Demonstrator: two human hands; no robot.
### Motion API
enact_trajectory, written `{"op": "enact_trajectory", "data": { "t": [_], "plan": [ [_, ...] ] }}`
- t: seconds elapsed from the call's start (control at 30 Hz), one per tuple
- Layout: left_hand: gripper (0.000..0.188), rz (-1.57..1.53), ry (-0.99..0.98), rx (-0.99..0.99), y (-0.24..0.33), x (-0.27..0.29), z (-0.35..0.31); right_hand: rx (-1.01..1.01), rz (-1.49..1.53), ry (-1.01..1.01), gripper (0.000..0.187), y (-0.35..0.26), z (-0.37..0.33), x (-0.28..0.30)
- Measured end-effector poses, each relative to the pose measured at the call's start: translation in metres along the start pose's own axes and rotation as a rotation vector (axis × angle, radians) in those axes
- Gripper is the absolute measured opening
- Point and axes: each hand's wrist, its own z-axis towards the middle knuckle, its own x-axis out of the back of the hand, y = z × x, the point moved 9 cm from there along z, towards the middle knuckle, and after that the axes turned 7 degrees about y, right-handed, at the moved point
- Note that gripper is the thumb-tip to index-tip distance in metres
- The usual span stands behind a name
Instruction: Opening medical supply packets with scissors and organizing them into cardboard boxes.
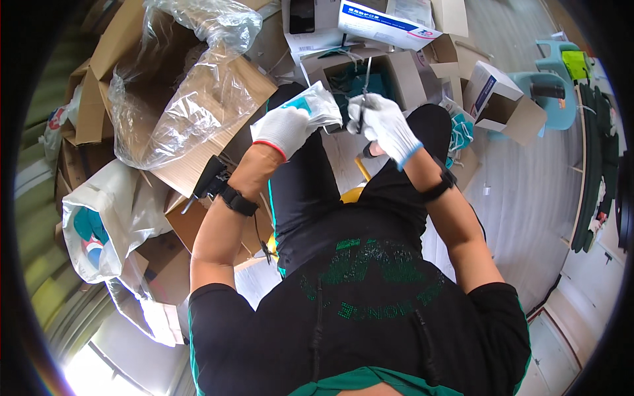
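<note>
My left hand point(282, 132), in a white knit glove with a red cuff, grips a white and teal plastic packet point(319, 104) by its near left side. The packet is tilted above my left knee. To its right, my right hand point(386, 125), gloved in white with a blue cuff, is closed around the dark handles of what look like slim scissors point(368, 74). Their metal blades point away from me and stand apart from the packet. Just beyond both hands sits an opened carton point(406, 78) with teal items point(378, 84) inside.
Clear plastic film point(191, 112) drapes over a large cardboard box point(231, 99) at left. Near it lies a white sack point(105, 198) with teal pieces. A blue-and-white box point(389, 28) and a dark phone point(302, 18) are ahead. An opened box point(495, 99) and light-blue stool point(558, 112) stand right.
</note>
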Motion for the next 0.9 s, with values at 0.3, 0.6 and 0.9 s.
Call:
{"op": "enact_trajectory", "data": {
  "t": [0.3, 0.6, 0.9],
  "plan": [
    [0.017, 0.109, 0.017, 0.128, 0.003, -0.017, 0.01, 0.551, -0.559, -0.428, 0.009, -0.015, -0.116, -0.032],
    [0.013, 0.551, 0.195, 0.146, 0.036, -0.03, -0.013, 0.098, -0.284, -0.491, 0.031, 0.06, -0.047, -0.025],
    [0.014, -0.026, 0.22, 0.149, 0.013, -0.011, -0.011, 0.138, -0.284, -0.201, 0.016, 0.04, -0.058, -0.026]
  ]
}}
